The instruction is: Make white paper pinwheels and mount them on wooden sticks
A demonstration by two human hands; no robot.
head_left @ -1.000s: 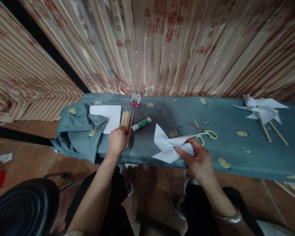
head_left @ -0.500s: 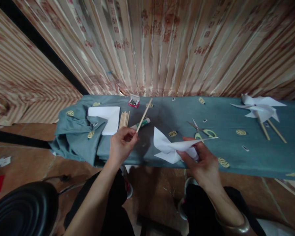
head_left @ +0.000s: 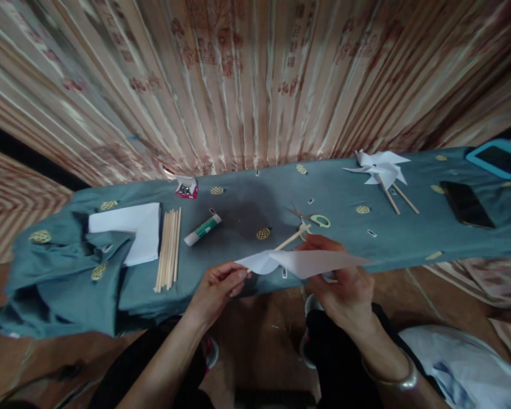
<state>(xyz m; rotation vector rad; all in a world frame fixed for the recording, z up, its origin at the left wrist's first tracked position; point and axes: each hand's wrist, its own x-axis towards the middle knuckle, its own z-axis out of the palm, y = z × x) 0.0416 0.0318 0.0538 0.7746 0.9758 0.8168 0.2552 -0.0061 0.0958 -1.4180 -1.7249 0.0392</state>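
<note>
Kinda loving the wide silvery bangle (head_left: 407, 382) on the right wrist, smooth and shiny. The right hand (head_left: 344, 287) just beyond the bangle is bare, and so is the left hand (head_left: 217, 289), well over to the bangle's left. Forearms are uncovered too. Trousers (head_left: 336, 363) are plain black, both legs mostly left of the bangle. Further left of it you get bits of pale shoes (head_left: 212, 353) with some red, style's too hidden to tell.

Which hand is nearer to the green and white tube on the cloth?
Left. In view, the left hand is just below the tube; the right hand is farther off, to its lower right.
</note>
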